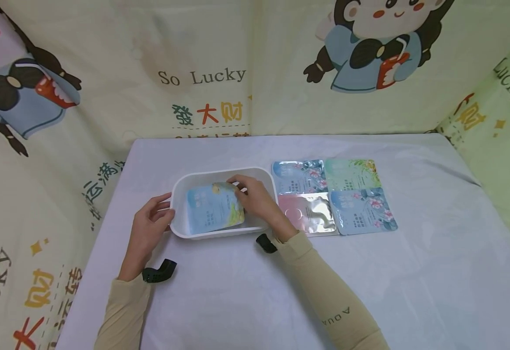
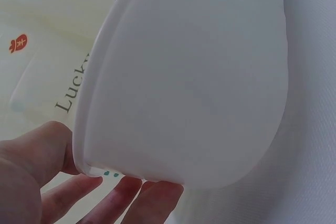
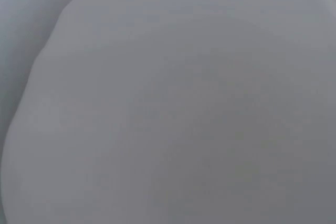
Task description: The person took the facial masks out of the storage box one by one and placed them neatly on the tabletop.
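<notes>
A white plastic basin stands at the left of the table, holding a pale blue, glossy sheet-mask packet with yellow-green print. My left hand grips the basin's left end. In the left wrist view its thumb lies at the rim and its fingertips touch the outer wall. Reaching over the basin's right side, my right hand pinches the packet by its upper right corner. The basin's pale outer wall fills most of the right wrist view, where that hand is hidden.
Right of the basin, several packets lie flat in a block: a blue one and a green one behind, a pink-silver one and another blue one in front. White cloth covers the table; a printed curtain hangs behind.
</notes>
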`<state>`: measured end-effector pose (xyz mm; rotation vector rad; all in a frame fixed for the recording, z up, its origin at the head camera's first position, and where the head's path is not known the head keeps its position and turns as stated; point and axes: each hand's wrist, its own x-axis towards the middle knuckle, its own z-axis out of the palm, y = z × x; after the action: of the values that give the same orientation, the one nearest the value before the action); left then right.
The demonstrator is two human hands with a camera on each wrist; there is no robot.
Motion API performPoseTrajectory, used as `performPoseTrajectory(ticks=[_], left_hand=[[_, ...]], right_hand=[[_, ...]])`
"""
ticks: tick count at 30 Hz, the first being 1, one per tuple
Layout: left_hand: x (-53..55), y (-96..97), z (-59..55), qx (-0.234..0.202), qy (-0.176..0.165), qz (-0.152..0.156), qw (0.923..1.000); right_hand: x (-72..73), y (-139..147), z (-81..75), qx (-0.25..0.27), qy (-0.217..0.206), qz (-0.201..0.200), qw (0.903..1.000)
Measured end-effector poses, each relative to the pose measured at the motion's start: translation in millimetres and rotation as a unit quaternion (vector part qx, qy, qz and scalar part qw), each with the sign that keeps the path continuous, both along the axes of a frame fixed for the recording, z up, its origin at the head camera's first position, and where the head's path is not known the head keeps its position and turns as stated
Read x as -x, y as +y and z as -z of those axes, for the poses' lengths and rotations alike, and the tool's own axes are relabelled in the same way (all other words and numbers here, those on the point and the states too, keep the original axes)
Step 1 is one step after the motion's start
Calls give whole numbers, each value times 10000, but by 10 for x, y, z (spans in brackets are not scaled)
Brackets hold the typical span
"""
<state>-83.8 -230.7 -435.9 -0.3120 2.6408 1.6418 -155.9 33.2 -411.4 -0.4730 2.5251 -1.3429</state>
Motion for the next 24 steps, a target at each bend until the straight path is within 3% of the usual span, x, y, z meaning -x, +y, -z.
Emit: performPoseTrajectory(ticks=[15, 24], left_hand=[[10, -1, 20, 43, 20, -48, 10000], [8, 2, 30, 33, 81, 5, 10000]], right_hand=[[-19, 195, -130, 309, 294, -56, 9991], [-51, 361, -233, 376, -3, 16, 9993]])
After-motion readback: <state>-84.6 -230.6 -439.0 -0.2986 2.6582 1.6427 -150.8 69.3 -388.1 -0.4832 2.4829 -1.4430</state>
